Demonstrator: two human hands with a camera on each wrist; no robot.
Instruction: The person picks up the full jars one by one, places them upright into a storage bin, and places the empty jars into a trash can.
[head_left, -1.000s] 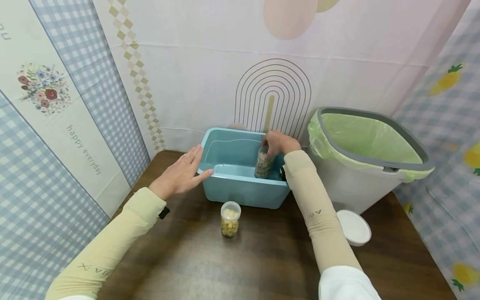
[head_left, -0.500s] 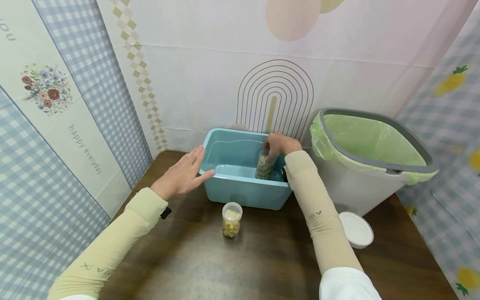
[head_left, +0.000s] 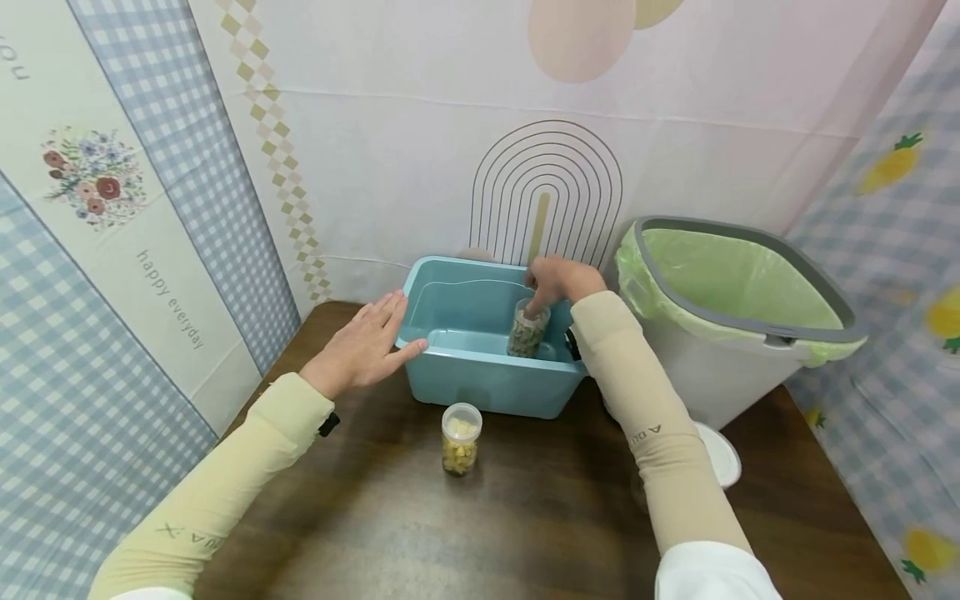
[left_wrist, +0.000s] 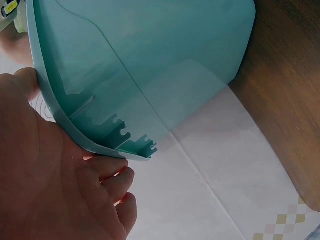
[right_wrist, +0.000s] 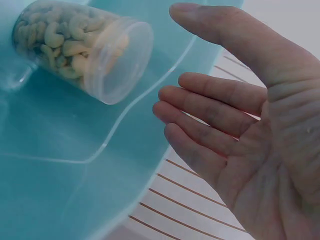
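We are holding our right hand [head_left: 558,279] over the right end of a blue bin [head_left: 487,383], with the thumb spreading apart from the four fingers, which are gripping nothing. Just beside that hand, inside the bin, a clear jar of pale curved nuts [head_left: 527,335] is standing open-mouthed; in the right wrist view our fingertips are staying clear of it. Our left hand [head_left: 360,346] is touching the rim at the bin's left end, its fingers reaching out straight and lying close together, its thumb pointing away from them along the near rim. On the near side, a second jar [head_left: 460,442] with yellowish pieces is standing upright on the brown table [head_left: 420,533]. To the right, a white trash can [head_left: 675,358] is wearing a green liner [head_left: 735,267], and nearer, a round white object [head_left: 722,454] is lying partly hidden behind our right sleeve [head_left: 637,383].
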